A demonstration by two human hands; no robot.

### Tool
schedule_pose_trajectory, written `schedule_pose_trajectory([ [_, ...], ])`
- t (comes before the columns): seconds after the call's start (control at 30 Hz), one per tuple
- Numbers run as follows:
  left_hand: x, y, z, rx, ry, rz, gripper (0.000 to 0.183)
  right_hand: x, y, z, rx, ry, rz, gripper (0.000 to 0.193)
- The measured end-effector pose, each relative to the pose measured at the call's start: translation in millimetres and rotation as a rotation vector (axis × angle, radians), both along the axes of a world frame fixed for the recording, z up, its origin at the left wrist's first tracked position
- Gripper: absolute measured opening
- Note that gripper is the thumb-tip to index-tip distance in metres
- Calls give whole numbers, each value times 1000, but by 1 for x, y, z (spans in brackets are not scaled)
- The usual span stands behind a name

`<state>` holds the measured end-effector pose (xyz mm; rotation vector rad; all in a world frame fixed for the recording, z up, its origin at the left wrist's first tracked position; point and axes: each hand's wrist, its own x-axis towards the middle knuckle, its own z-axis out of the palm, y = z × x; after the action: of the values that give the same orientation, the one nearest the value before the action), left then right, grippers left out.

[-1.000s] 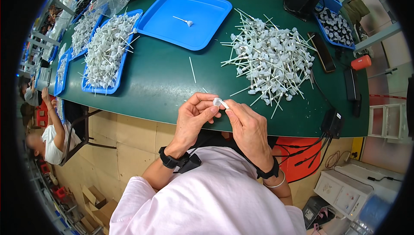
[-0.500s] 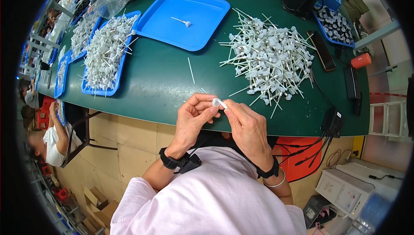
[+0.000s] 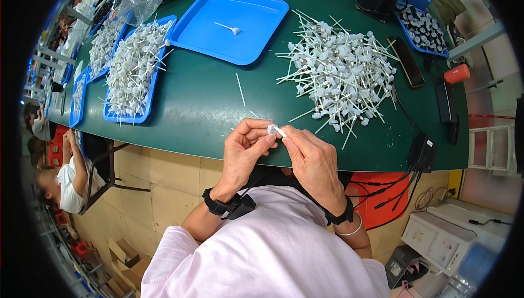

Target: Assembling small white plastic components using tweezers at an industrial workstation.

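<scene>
Close to the table's front edge, my two hands meet around one small white plastic piece (image 3: 272,129) with a short white stem. Its wider head is pinched between the thumb and fingers of my left hand (image 3: 246,148). My right hand (image 3: 311,158) grips the stem end, so the fingers hide part of it. Beyond my hands to the right lies a big heap of similar white stemmed pieces (image 3: 341,74). A single such piece (image 3: 235,31) rests in the wide blue tray (image 3: 229,55) at the back.
At left, blue trays (image 3: 143,113) hold piles of white pieces. Thin white sticks (image 3: 240,89) lie on the green table (image 3: 191,96). On the right are a phone (image 3: 406,62), a tray of dark-and-clear parts (image 3: 424,30) and a black cable box (image 3: 421,153). A co-worker (image 3: 71,183) sits at left.
My hands keep almost the same pose, both still on the white piece. At far left, the co-worker's hands have shifted slightly.
</scene>
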<state>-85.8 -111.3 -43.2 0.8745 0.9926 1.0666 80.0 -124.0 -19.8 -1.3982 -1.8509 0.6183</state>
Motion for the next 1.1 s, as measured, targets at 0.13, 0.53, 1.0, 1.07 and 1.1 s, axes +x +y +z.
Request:
schedule_pose_trajectory([
  [0.13, 0, 0, 0, -4, 5, -9, 24, 2, 0, 0, -3, -15, 8, 18],
  [0.53, -1, 3, -3, -10, 20, -30, 24, 6, 1, 4, -4, 11, 29, 14],
  [1.0, -1, 1, -1, 34, 6, -38, 22, 17, 11, 14, -356, 172, 84, 17],
  [1.07, -1, 1, -3, 68, 8, -29, 21, 19, 12, 13, -404, 209, 118, 18],
  [1.1, -1, 1, -5, 82, 13, -23, 21, 20, 12, 11, -404, 220, 122, 19],
])
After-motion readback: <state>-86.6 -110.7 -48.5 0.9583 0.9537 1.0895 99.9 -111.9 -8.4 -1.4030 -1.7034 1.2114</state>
